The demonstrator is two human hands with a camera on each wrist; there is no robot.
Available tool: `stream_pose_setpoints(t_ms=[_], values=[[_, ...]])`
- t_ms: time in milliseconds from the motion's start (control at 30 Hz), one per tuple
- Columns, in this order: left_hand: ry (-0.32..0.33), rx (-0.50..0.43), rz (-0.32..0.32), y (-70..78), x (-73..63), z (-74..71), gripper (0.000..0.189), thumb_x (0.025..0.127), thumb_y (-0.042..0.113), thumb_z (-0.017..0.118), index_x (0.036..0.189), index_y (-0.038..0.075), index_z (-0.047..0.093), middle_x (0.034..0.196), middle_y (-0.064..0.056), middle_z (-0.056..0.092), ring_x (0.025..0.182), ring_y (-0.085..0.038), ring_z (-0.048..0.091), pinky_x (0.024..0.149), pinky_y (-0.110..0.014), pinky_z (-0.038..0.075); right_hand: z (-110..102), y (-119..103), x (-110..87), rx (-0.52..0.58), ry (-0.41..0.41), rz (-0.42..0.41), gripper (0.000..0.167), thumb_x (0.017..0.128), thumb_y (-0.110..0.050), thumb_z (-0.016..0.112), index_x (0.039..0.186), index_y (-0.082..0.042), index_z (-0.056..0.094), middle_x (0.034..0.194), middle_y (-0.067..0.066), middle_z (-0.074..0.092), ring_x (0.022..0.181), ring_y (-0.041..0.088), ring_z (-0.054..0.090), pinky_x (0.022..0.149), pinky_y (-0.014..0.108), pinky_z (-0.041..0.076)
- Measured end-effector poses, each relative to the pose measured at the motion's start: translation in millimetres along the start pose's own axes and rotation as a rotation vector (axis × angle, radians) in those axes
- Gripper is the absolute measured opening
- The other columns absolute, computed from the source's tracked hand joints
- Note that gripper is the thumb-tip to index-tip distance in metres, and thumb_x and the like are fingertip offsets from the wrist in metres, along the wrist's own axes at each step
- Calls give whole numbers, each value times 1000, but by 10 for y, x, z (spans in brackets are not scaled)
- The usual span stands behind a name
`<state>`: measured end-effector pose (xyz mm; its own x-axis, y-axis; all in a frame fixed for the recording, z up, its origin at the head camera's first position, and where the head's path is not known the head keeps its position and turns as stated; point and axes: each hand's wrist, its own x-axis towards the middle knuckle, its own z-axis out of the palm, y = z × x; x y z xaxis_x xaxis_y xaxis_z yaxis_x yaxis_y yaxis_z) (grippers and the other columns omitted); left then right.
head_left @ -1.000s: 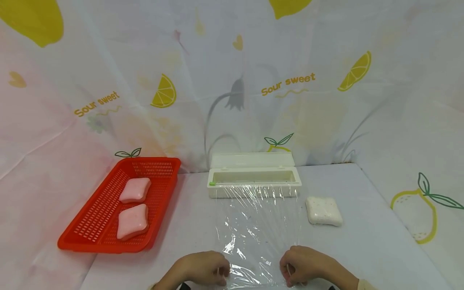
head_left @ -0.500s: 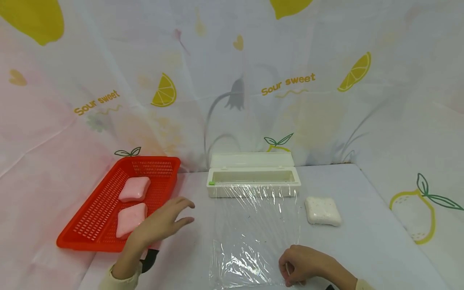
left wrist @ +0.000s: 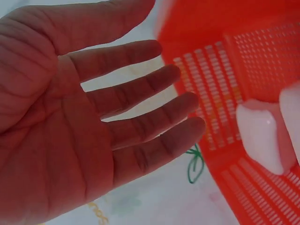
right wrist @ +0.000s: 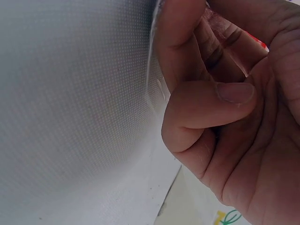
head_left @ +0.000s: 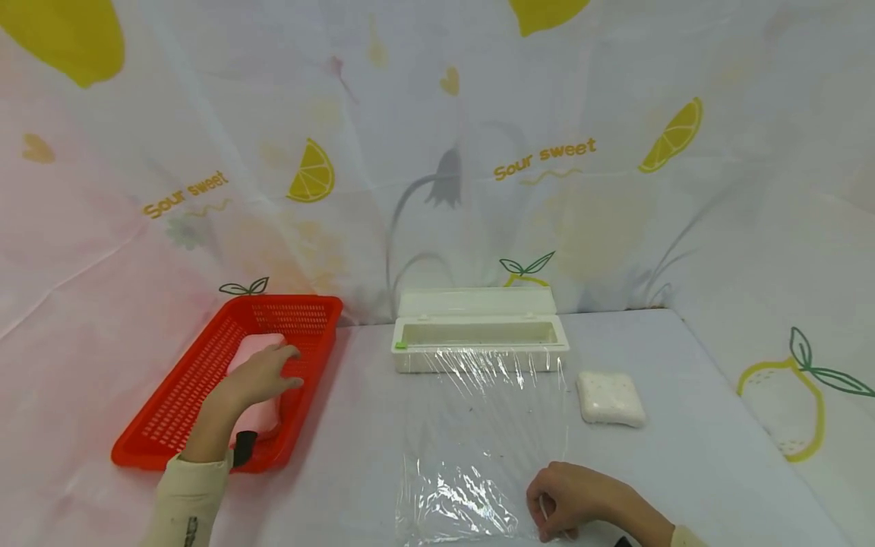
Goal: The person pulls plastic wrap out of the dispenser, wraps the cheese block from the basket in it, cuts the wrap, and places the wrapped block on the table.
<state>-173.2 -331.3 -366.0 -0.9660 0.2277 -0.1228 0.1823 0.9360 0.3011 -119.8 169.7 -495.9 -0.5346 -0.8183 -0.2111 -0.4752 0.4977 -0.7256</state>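
My left hand (head_left: 256, 377) hovers over the red plastic basket (head_left: 317, 380), thumb and fingers spread, holding nothing. Beneath it lie two pink, pillow-shaped squares resembling soap bars; the far pink bar (head_left: 254, 344) and the near pink bar (head_left: 265, 415) are partly hidden by the hand. In the left wrist view, the palm (left wrist: 61, 136) faces the camera, fingers apart from the bars. A sheet of clear cling film (head_left: 465, 448) stretches from a white dispenser box (head_left: 481, 360) toward me. My right hand (head_left: 577, 497) pinches its near right corner against the table.
The dispenser's lid (head_left: 478, 301) stands raised at the back, near the patterned curtain (head_left: 424, 114). A white square bar (head_left: 611, 399), with a glossy surface, lies right of the film. A small green slider (head_left: 401, 346) sits at the box's left end.
My left hand let go of the film's near left corner and moved left and forward to above the basket. The right hand stayed at its corner; the film's left edge now lies loose and wrinkled.
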Motion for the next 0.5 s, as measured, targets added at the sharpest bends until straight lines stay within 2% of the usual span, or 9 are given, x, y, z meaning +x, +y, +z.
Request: stream_pose_setpoints(t_ms=[67,133,200,300,367,467,500], values=[[-36,-5,-10,-102,17,-1,50,83,14,78,122,-10,56,115,-25,60,104,-41,55,88,-55,48,3,10,-5,-1,3,2,23,71,-13,85,69,-20,63,50,-22,49,38,-8,45,41,18,42],[-98,-54,-58,-190,9,-15,59,81,12,78,127,-13,52,118,-28,58,106,-43,53,89,-56,47,10,20,-8,6,2,5,23,72,-12,85,70,-20,63,50,-22,50,38,-8,45,41,18,42],[-168,-148,-132,-264,-12,-25,69,82,8,76,137,-16,42,126,-34,52,110,-44,50,92,-57,46,16,29,-10,15,1,2,23,72,-12,85,70,-20,63,50,-21,50,38,-8,45,40,19,43],[-251,-272,-268,-356,-19,-29,79,84,7,74,145,-14,28,136,-35,44,115,-45,44,94,-58,45,19,36,-14,25,-1,-5,22,72,-11,84,70,-19,63,50,-21,50,38,-8,45,40,19,43],[-282,-293,-312,-417,8,-18,81,85,7,74,147,-13,26,139,-35,41,117,-46,42,96,-59,42,18,36,-16,26,2,-11,22,72,-11,84,70,-19,63,50,-21,50,37,-8,45,40,19,43],[-308,-261,-368,-508,71,9,79,83,10,77,146,-10,33,135,-33,45,113,-45,42,96,-61,41,19,37,-16,30,9,-18,22,72,-10,84,70,-19,64,50,-21,50,37,-8,45,39,18,42],[-313,-242,-362,-539,90,22,78,83,10,77,144,-11,35,135,-34,45,113,-44,42,96,-62,40,20,38,-15,33,9,-19,22,72,-10,84,70,-19,64,50,-21,50,37,-8,45,39,18,43]])
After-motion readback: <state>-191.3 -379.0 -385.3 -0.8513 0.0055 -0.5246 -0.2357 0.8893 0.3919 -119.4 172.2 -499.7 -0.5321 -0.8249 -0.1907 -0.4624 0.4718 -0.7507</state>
